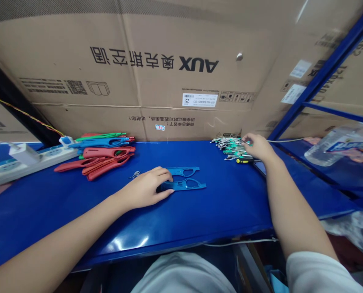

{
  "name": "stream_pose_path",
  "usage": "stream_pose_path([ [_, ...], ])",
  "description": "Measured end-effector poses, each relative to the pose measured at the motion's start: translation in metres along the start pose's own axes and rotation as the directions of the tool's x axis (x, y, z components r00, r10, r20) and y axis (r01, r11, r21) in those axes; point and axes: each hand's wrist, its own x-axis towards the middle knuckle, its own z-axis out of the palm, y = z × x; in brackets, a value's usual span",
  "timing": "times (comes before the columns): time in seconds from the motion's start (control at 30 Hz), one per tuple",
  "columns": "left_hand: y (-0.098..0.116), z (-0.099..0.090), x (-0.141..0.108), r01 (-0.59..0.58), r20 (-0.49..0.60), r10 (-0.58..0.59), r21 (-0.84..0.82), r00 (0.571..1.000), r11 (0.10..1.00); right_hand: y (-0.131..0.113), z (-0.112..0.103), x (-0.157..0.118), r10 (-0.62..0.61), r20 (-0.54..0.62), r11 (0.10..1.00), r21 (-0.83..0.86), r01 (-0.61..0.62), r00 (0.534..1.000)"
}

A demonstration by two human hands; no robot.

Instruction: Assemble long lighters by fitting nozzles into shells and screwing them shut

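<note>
Two blue plastic shell halves, shaped like long-nosed lighter casings, lie side by side on the blue table; the far half (191, 171) is partly behind my fingers. My left hand (152, 187) is closed around the handle end of the near half (189, 185), thumb on its near side and fingers on its far side. At the right, my right hand (257, 146) reaches the pile of small green, white and metal parts (234, 148). Its fingertips are pinched together at the pile's edge; what is between them is too small to make out.
Red, blue and green casings (108, 156) are heaped at the left beside a white power strip (51, 156). Tiny metal pieces (135, 175) lie by my left hand. A yellow-and-black handle (244, 161) and a dark flat device (259, 167) are near my right wrist. Cardboard (157, 89) walls the back.
</note>
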Motion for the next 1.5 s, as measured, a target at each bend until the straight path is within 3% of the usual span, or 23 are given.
stream_pose_path([
  [0.23, 0.0, -0.01, -0.003, 0.031, 0.023, -0.032, 0.03, 0.999, 0.999, -0.023, -0.001, -0.002, -0.097, -0.06, 0.979, 0.176, 0.106, 0.993],
  [0.4, -0.001, -0.02, -0.004, 0.051, 0.069, -0.052, 0.017, 0.996, 0.999, -0.071, 0.003, -0.01, -0.225, -0.025, 0.83, 0.519, 0.205, 0.974],
  [0.43, 0.0, -0.021, -0.004, 0.06, 0.041, -0.06, 0.002, 0.997, 0.998, -0.083, 0.005, -0.013, -0.255, 0.003, 0.806, 0.554, 0.211, 0.967],
  [0.5, 0.0, -0.018, -0.002, 0.104, -0.117, -0.108, -0.044, 0.987, 0.994, -0.109, 0.008, -0.023, -0.324, 0.064, 0.755, 0.619, 0.218, 0.944],
  [0.6, 0.0, -0.01, 0.0, 0.167, -0.377, -0.21, -0.143, 0.902, 0.975, -0.144, 0.017, -0.043, -0.418, 0.104, 0.651, 0.727, 0.218, 0.903],
  [0.63, 0.0, -0.007, 0.001, 0.168, -0.4, -0.23, -0.183, 0.887, 0.969, -0.153, 0.021, -0.051, -0.445, 0.112, 0.632, 0.743, 0.223, 0.888],
  [0.7, 0.0, -0.002, 0.002, 0.148, -0.368, -0.238, -0.257, 0.899, 0.955, -0.165, 0.03, -0.064, -0.487, 0.137, 0.616, 0.753, 0.229, 0.863],
  [0.9, 0.002, 0.006, 0.001, 0.127, -0.303, -0.199, -0.24, 0.932, 0.962, -0.163, 0.049, -0.071, -0.549, 0.206, 0.653, 0.711, 0.261, 0.81],
  [1.1, 0.007, 0.01, 0.001, 0.047, -0.34, -0.137, -0.26, 0.931, 0.965, -0.151, 0.047, -0.061, -0.576, 0.258, 0.657, 0.71, 0.253, 0.775],
  [1.3, 0.007, 0.005, 0.0, -0.004, -0.376, -0.053, -0.151, 0.925, 0.989, -0.147, 0.039, -0.062, -0.659, 0.377, 0.622, 0.759, 0.19, 0.65],
  [1.4, 0.009, 0.001, 0.001, 0.015, -0.356, -0.065, -0.142, 0.932, 0.99, -0.146, 0.033, -0.062, -0.677, 0.455, 0.631, 0.764, 0.137, 0.578],
  [1.5, 0.01, 0.0, 0.001, 0.048, -0.29, -0.091, -0.154, 0.953, 0.987, -0.144, 0.026, -0.06, -0.706, 0.473, 0.638, 0.747, 0.185, 0.528],
])
